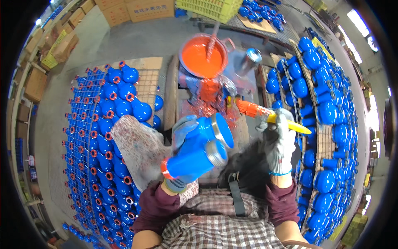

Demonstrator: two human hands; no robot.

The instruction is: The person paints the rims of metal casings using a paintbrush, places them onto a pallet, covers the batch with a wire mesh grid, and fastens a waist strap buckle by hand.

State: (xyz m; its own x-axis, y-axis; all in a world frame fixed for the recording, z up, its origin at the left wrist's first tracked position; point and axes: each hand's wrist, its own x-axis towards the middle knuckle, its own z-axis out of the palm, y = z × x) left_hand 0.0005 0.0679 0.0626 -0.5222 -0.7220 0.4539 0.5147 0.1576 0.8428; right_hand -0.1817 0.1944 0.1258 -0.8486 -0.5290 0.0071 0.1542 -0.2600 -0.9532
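Observation:
My left hand (181,130), in a grey work glove, grips a blue metal pipe fitting (191,162) in front of me. Two wide tubular ends with bare metal bands face right, and an orange-red rim shows at its lower left. Whether both tubes belong to one piece, I cannot tell. A paintbrush (299,127) with a yellow handle is held in my right hand (278,143), in a pale glove; its bristles, coated orange-red, point left, apart from the fitting. Beyond both hands stands a pot of orange paint (191,68) with a smeared stick (210,49) in it.
A metal can (251,58) stands right of the pot on the paint-splashed bench (171,89). Rows of blue fittings with orange rims (109,155) fill the left side. More blue fittings (327,112) line racks on the right. A yellow crate (211,9) and cardboard boxes (145,10) stand beyond.

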